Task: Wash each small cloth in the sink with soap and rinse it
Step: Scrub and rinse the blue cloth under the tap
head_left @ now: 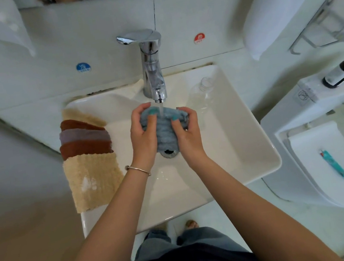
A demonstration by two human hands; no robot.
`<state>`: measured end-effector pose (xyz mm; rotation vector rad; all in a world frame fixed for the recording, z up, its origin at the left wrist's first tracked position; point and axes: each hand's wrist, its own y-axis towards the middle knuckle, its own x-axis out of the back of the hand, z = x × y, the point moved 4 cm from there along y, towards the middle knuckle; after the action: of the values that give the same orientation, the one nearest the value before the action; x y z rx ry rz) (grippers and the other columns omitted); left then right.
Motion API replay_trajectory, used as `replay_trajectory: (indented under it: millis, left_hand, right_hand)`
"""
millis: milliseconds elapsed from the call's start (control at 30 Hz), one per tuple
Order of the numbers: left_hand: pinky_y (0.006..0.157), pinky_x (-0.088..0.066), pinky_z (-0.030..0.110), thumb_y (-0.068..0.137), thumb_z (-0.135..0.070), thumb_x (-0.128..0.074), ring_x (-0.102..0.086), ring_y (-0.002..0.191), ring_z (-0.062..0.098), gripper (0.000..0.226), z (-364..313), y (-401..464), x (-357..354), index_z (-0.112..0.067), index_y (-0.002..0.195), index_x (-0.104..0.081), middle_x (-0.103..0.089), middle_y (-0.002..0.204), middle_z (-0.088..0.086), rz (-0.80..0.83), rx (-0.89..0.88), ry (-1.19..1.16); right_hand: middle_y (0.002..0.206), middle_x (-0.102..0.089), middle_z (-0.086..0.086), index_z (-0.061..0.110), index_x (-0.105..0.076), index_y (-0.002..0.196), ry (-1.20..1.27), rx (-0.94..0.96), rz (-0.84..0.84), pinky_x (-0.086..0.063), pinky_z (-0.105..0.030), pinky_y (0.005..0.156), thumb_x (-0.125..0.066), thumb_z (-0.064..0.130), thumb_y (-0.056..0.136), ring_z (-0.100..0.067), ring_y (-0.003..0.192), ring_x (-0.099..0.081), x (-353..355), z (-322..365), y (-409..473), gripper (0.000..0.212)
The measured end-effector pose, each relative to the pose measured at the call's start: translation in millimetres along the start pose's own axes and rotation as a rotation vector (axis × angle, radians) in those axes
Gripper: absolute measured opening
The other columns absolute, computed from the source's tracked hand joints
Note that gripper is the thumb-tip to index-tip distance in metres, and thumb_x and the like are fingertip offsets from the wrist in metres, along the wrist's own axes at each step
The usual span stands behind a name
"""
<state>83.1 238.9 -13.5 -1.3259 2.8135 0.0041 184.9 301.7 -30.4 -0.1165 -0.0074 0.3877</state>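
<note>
Blue sticker (83, 67) on wall tile: "COLD". Red sticker (199, 38) on wall tile: "HOT".

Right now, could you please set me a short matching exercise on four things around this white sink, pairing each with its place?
Things:
1. blue-grey terry cloth
2. beige fluffy cloth
3. clear plastic bottle
4. teal tube

Places:
A. on the toilet lid
B. on the sink's left rim
C. in both hands, under the tap stream
D. inside the basin, right of the tap

Pairs: 1-C, 2-B, 3-D, 4-A
</note>
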Motion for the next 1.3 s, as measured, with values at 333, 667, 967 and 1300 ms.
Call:
replay_trajectory:
  millis: [333, 667, 967, 1300]
  left_hand:
    - [0.074, -0.047, 0.008, 0.093, -0.003, -0.059, -0.057, 0.088, -0.012, 0.030, 0, -8, 8, -0.015, 0.118, -0.048, -0.053, 0.104, -0.013, -0.156, -0.038, 0.012]
    - [0.061, -0.044, 0.013, 0.096, -0.036, -0.055, -0.057, 0.068, -0.007, 0.021, 16, -6, -12, -0.021, 0.099, -0.042, -0.056, 0.080, -0.014, -0.250, -0.049, 0.188]
    - [0.050, -0.030, 0.016, 0.099, -0.024, -0.052, -0.041, 0.046, 0.003, 0.044, 25, 21, -23, -0.017, 0.057, -0.042, -0.044, 0.045, -0.010, -0.291, 0.040, 0.168]
    - [0.053, -0.037, 0.015, 0.100, -0.027, -0.050, -0.042, 0.053, 0.001, 0.036, 19, 14, -16, -0.017, 0.066, -0.045, -0.047, 0.058, -0.009, -0.162, 0.054, 0.094]
  right_hand:
    - [0.104, -0.062, 0.006, 0.033, -0.046, 0.108, 0.075, -0.042, 0.062, -0.056, -0.034, 0.086, -0.064, 0.029, 0.093, -0.010, 0.095, -0.066, -33, -1, -7, 0.023]
    - [0.079, -0.060, 0.003, 0.024, -0.049, 0.087, -0.016, -0.003, -0.021, -0.054, -0.043, 0.076, -0.058, 0.036, 0.096, -0.012, 0.075, -0.060, -29, -2, 3, 0.017]
    - [0.057, -0.043, 0.004, 0.016, -0.042, 0.064, -0.173, -0.004, -0.044, -0.036, -0.024, 0.055, -0.055, 0.026, 0.099, -0.008, 0.053, -0.039, -29, 1, 29, 0.038]
    - [0.068, -0.047, 0.001, 0.015, -0.045, 0.077, -0.116, -0.022, 0.056, -0.044, -0.030, 0.062, -0.058, 0.025, 0.097, -0.009, 0.062, -0.046, -24, 5, 24, 0.026]
